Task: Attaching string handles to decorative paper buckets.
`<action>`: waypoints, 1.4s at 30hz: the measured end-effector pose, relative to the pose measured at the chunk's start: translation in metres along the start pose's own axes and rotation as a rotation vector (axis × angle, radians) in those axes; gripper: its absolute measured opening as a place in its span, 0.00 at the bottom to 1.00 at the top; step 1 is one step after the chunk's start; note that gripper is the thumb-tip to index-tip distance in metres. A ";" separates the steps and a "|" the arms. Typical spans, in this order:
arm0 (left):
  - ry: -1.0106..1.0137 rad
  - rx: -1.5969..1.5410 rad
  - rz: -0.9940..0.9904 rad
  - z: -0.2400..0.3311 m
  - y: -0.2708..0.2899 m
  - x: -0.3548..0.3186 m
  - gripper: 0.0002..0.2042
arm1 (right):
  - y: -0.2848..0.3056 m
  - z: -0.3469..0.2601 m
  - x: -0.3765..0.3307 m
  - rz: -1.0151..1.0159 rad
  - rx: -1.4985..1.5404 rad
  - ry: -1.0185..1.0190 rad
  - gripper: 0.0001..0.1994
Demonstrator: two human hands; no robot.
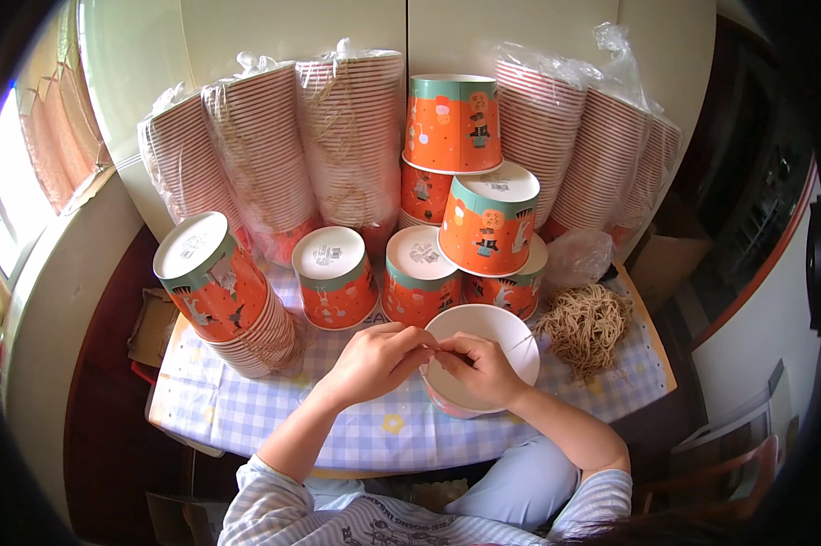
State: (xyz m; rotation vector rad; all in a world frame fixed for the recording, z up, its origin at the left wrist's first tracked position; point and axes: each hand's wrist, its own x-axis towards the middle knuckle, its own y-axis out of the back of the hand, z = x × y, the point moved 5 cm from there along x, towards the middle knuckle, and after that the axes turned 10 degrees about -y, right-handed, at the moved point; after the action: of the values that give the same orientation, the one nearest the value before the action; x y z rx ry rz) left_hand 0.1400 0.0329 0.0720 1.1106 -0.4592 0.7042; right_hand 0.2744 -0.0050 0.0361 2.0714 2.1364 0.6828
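Note:
An open paper bucket [503, 320] with a white inside stands near the table's front edge, mouth up. Over its mouth my left hand [380, 360] and my right hand [480, 368] meet, fingertips pinched together. Whatever lies between the fingertips is too small to make out. A thin strand [521, 344] shows at the bucket's right inner wall, on the side of a tangled heap of tan string [585, 333]. Just beyond the hands, upside-down orange and green paper buckets [420, 255] stand in a row, one more bucket [489, 223] resting on top.
Tall bagged stacks of paper buckets [351, 136] line the back left, with more bagged stacks [542, 127] at the back right. A leaning nested stack [224, 291] stands at the left. A crumpled plastic bag [579, 257] lies behind the string, on the checked tablecloth [338, 437].

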 end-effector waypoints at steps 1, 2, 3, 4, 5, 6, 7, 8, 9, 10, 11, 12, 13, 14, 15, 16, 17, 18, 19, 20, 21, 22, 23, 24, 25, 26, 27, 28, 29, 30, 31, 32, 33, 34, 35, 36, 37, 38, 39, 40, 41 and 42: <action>0.000 0.000 0.000 0.000 0.001 0.001 0.06 | 0.000 0.000 0.000 0.000 0.000 0.000 0.06; -0.042 0.079 -0.023 0.002 0.002 0.003 0.06 | 0.000 0.001 0.000 0.001 -0.007 -0.012 0.06; -0.084 0.158 -0.045 0.005 0.002 0.005 0.06 | 0.000 0.002 0.000 0.002 -0.014 -0.023 0.06; -0.084 0.157 -0.046 0.006 0.004 0.007 0.06 | 0.000 0.003 0.000 0.003 -0.014 -0.024 0.06; -0.092 0.185 -0.064 0.008 0.004 0.009 0.06 | 0.000 0.004 0.000 -0.002 0.006 -0.045 0.06; -0.100 0.213 -0.081 0.009 0.005 0.011 0.05 | 0.000 0.006 0.000 -0.007 0.026 -0.066 0.06; -0.100 0.213 -0.082 0.010 0.005 0.013 0.05 | 0.000 0.006 0.000 -0.006 0.026 -0.066 0.06; -0.114 0.233 -0.101 0.011 0.004 0.015 0.05 | 0.001 0.006 0.000 0.002 -0.008 -0.043 0.07; -0.129 0.252 -0.120 0.013 0.004 0.017 0.06 | 0.002 0.005 0.000 0.011 -0.042 -0.020 0.07; -0.130 0.252 -0.120 0.013 0.003 0.018 0.06 | 0.002 0.007 0.001 0.012 -0.042 -0.020 0.07; -0.139 0.268 -0.138 0.014 0.002 0.019 0.06 | 0.001 0.009 0.001 0.004 -0.046 0.009 0.07; -0.148 0.284 -0.155 0.015 0.001 0.021 0.06 | 0.001 0.009 0.000 -0.004 -0.050 0.038 0.07; -0.150 0.284 -0.155 0.015 0.002 0.022 0.06 | 0.001 0.008 0.000 -0.002 -0.051 0.038 0.07; -0.149 0.278 -0.131 0.016 0.004 0.023 0.07 | 0.000 0.006 0.000 -0.024 -0.064 0.036 0.06; -0.148 0.271 -0.106 0.017 0.005 0.023 0.07 | -0.002 0.006 -0.001 -0.046 -0.078 0.033 0.04; -0.149 0.271 -0.107 0.016 0.005 0.024 0.07 | -0.003 0.006 -0.001 -0.046 -0.078 0.033 0.04; -0.156 0.262 -0.092 0.017 0.006 0.025 0.07 | -0.003 0.005 0.000 -0.031 -0.077 0.066 0.06; -0.163 0.253 -0.077 0.017 0.007 0.026 0.07 | -0.002 0.004 0.000 -0.016 -0.076 0.100 0.08; -0.163 0.254 -0.078 0.017 0.006 0.026 0.07 | -0.002 0.004 -0.001 -0.017 -0.075 0.100 0.08; -0.153 0.237 -0.079 0.016 0.006 0.025 0.07 | -0.002 0.005 -0.001 -0.029 -0.068 0.055 0.06; -0.143 0.221 -0.080 0.016 0.005 0.025 0.06 | -0.002 0.006 -0.001 -0.041 -0.062 0.010 0.04; -0.145 0.221 -0.080 0.015 0.004 0.024 0.06 | -0.001 0.006 -0.001 -0.039 -0.062 0.010 0.04; -0.114 0.194 -0.076 0.013 0.004 0.023 0.06 | -0.001 0.005 -0.001 -0.033 -0.075 0.024 0.04; -0.083 0.167 -0.072 0.011 0.003 0.022 0.06 | -0.001 0.005 -0.001 -0.027 -0.088 0.038 0.04; -0.084 0.166 -0.073 0.010 0.002 0.021 0.06 | -0.001 0.003 -0.002 -0.025 -0.088 0.037 0.04; -0.056 0.147 -0.062 0.007 0.002 0.019 0.06 | -0.001 0.001 -0.002 -0.039 -0.060 0.006 0.04; -0.027 0.128 -0.052 0.004 0.002 0.017 0.05 | -0.002 0.000 -0.002 -0.054 -0.032 -0.026 0.04; -0.027 0.128 -0.052 0.002 0.001 0.014 0.05 | -0.003 0.001 -0.001 -0.054 -0.031 -0.027 0.04; -0.018 0.106 -0.020 -0.002 0.002 0.012 0.05 | -0.002 0.000 -0.001 -0.024 -0.024 0.010 0.04; -0.010 0.084 0.012 -0.006 0.002 0.008 0.06 | -0.001 -0.001 -0.001 0.006 -0.017 0.046 0.04; -0.009 0.086 0.012 -0.009 0.002 0.004 0.06 | -0.001 -0.001 -0.001 0.006 -0.017 0.047 0.04; 0.030 0.050 -0.013 -0.015 -0.001 -0.001 0.05 | 0.000 0.000 -0.001 0.012 -0.016 0.056 0.03; 0.070 0.015 -0.038 -0.020 -0.004 -0.005 0.05 | 0.001 0.000 -0.001 0.017 -0.015 0.065 0.03; 0.068 0.014 -0.040 -0.024 -0.006 -0.008 0.05 | 0.002 0.000 -0.001 0.020 -0.015 0.064 0.03; 0.038 0.008 -0.050 -0.025 -0.008 -0.012 0.06 | 0.002 0.001 0.000 0.017 -0.005 0.048 0.02; 0.009 0.002 -0.061 -0.025 -0.008 -0.014 0.06 | 0.002 0.002 0.000 0.013 0.004 0.032 0.02; 0.010 0.001 -0.062 -0.025 -0.008 -0.015 0.06 | 0.002 0.001 0.000 0.013 0.005 0.031 0.02; -0.024 0.040 -0.076 -0.023 -0.007 -0.016 0.06 | 0.001 0.000 0.000 0.015 0.017 0.026 0.02; -0.058 0.079 -0.090 -0.021 -0.007 -0.016 0.06 | 0.001 -0.001 0.000 0.016 0.028 0.020 0.02; -0.055 0.081 -0.090 -0.019 -0.006 -0.015 0.06 | 0.000 -0.001 0.001 0.013 0.029 0.021 0.02; -0.100 0.142 -0.045 -0.014 -0.004 -0.012 0.06 | 0.001 0.000 0.001 0.013 0.033 0.016 0.02; -0.145 0.202 -0.001 -0.009 -0.002 -0.010 0.06 | 0.001 0.001 0.001 0.013 0.037 0.012 0.02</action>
State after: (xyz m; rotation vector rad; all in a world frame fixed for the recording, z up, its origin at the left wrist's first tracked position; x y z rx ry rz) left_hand 0.1347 0.0381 0.0603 1.3584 -0.5191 0.6827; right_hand 0.2755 -0.0043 0.0361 2.1068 2.1604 0.6633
